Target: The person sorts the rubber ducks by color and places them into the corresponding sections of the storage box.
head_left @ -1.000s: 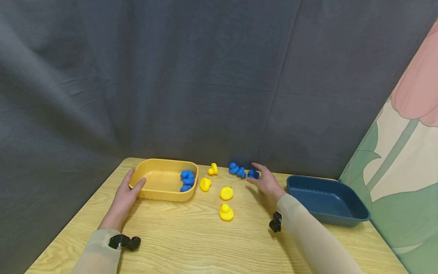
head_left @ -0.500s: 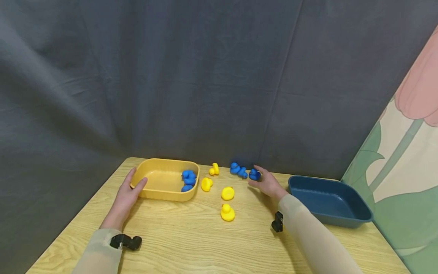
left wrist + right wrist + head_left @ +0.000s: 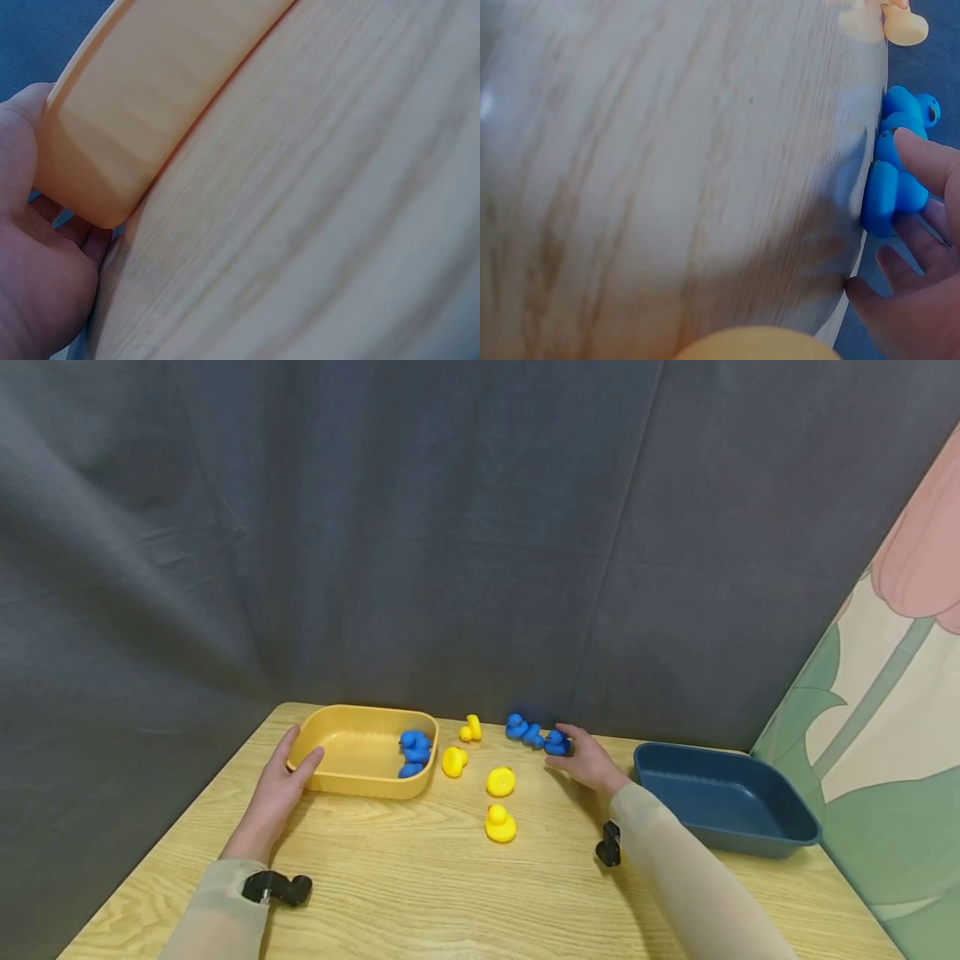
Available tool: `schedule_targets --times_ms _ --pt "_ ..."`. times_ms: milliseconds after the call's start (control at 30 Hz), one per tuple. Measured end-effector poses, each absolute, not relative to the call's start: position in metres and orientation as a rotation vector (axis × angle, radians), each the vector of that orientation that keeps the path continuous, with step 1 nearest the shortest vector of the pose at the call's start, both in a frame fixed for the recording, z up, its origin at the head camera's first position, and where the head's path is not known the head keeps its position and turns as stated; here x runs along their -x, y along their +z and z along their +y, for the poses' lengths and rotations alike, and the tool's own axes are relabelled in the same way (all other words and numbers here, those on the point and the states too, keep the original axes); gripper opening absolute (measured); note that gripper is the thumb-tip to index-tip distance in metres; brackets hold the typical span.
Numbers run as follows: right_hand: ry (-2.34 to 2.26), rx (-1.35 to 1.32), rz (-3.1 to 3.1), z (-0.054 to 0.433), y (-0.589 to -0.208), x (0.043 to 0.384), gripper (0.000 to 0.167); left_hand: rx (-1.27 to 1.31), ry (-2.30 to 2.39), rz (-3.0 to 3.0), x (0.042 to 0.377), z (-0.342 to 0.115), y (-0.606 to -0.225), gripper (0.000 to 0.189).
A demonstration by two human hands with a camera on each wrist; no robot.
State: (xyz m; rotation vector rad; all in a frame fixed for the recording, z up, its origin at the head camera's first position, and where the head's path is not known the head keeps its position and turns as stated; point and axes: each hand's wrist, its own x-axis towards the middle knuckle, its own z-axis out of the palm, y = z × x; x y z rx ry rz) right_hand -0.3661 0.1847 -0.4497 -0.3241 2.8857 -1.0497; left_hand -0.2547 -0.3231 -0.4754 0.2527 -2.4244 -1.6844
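Note:
My left hand (image 3: 279, 785) holds the left end of a yellow plastic bin (image 3: 360, 787), thumb at the rim and fingers round the outer corner. Several blue rubber ducks (image 3: 415, 752) lie in the bin's right end. At the back of the table, my right hand (image 3: 588, 762) has its thumb and fingers on either side of a blue rubber duck (image 3: 556, 743). In the right wrist view the thumb (image 3: 922, 157) overlaps the blue ducks, and the other fingers lie along the near duck (image 3: 881, 199). Two more blue ducks (image 3: 517, 727) sit just left of it.
Several yellow rubber ducks (image 3: 500, 824) lie scattered on the wooden table (image 3: 420, 885) between the hands. A dark blue bin (image 3: 727, 793) stands at the right, beside the right forearm. A grey curtain (image 3: 450, 568) hangs behind the table's back edge.
The blue duck at my right hand has shifted slightly left, up against the other two blue ducks. My left hand stays on the yellow bin.

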Motion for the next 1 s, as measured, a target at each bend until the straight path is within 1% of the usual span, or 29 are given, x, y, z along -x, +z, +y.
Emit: schedule_targets --times_ms 233,433,633,867,1000 --pt "-1.076 0.272 2.902 0.182 -0.451 0.367 0.05 -0.254 -1.673 -2.429 0.255 -0.323 -0.475 0.097" --pt "-1.069 0.262 2.907 0.182 -0.453 0.365 0.041 -0.262 -1.67 -2.429 0.255 -0.323 -0.475 0.097" --pt "-1.076 0.266 2.91 0.182 -0.455 0.362 0.037 -0.26 -1.685 -2.423 0.255 -0.323 -0.475 0.098" --pt "-1.068 0.255 2.929 0.182 -0.454 0.362 0.041 -0.262 -1.701 -2.43 0.255 -0.324 -0.476 0.097" --pt "-1.11 0.278 2.942 0.175 -0.445 0.356 0.042 -0.258 -1.703 -2.428 0.255 -0.324 -0.475 0.098"
